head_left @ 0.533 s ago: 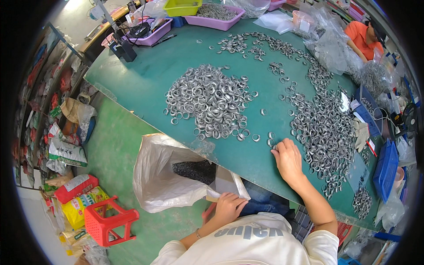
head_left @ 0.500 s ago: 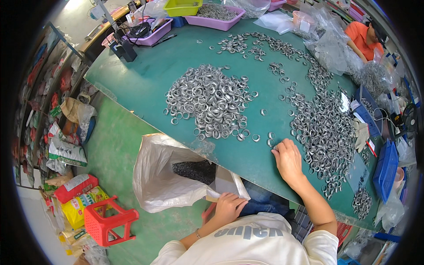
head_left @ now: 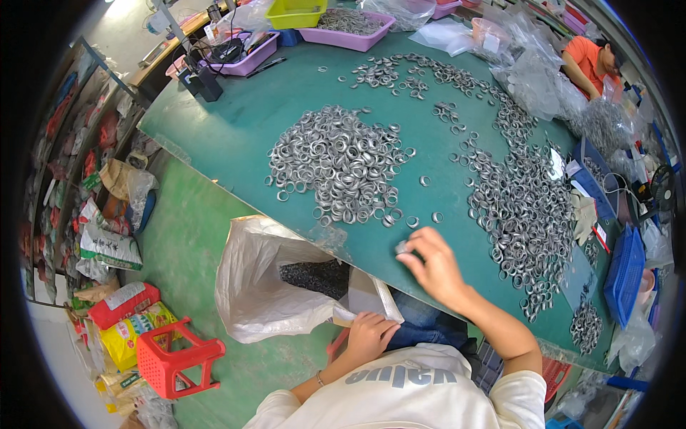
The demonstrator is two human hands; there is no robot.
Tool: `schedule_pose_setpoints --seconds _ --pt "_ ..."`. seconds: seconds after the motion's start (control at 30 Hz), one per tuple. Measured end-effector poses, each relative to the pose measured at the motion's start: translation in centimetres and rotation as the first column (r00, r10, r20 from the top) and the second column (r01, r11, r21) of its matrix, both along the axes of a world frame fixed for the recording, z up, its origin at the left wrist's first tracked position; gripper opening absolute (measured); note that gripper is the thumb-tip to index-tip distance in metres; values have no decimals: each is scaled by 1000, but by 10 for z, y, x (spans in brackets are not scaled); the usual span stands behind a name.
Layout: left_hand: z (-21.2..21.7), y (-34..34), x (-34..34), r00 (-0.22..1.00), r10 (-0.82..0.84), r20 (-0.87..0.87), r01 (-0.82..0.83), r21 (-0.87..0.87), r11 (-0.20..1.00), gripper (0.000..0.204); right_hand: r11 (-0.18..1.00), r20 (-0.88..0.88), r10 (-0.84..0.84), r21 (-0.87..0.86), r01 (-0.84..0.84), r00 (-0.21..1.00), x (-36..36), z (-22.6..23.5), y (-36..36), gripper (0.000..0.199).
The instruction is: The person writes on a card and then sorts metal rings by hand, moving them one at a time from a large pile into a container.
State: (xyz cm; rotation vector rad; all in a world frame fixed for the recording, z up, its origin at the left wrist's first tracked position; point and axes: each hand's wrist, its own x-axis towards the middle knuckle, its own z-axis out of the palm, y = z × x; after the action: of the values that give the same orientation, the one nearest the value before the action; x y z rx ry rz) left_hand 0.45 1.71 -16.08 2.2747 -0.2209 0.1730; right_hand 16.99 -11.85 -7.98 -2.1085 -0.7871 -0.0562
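My right hand (head_left: 434, 266) is over the near edge of the green table, with a small metal ring (head_left: 401, 247) pinched between thumb and fingertips. My left hand (head_left: 371, 334) grips the rim of a large white sack (head_left: 246, 286) whose mouth gapes toward the table edge. Inside the sack lies a dark heap of small pieces (head_left: 316, 278), too fine to make out. A pile of grey metal rings (head_left: 339, 161) sits left of centre on the table, and a larger spread of rings (head_left: 525, 214) covers its right side. One loose ring (head_left: 436, 217) lies just beyond my right hand.
Purple trays (head_left: 350, 32) and a yellow tray (head_left: 294, 10) stand at the far edge. Blue baskets (head_left: 620, 275) and plastic bags line the right. Across the table, a person in orange (head_left: 584, 61) works. A red stool (head_left: 175, 357) stands on the floor at left.
My right hand has moved left and toward the near edge, carrying a ring taken from the two loose ones. My left hand keeps its hold on the sack.
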Motion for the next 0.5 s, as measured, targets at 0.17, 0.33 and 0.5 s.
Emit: schedule_pose_setpoints --seconds 0.17,0.33,0.5 --pt "5 1 2 1000 -15 -1 15 0 1000 10 958 -27 284 41 -283 958 -16 9 42 19" --pt "1 3 -3 1000 4 -17 -5 -21 1000 10 959 264 -159 -186 212 951 21 8 11 17" --pt "-2 0 3 1000 -19 24 20 -28 999 10 838 350 -244 -394 378 904 43 -18 -24 17"
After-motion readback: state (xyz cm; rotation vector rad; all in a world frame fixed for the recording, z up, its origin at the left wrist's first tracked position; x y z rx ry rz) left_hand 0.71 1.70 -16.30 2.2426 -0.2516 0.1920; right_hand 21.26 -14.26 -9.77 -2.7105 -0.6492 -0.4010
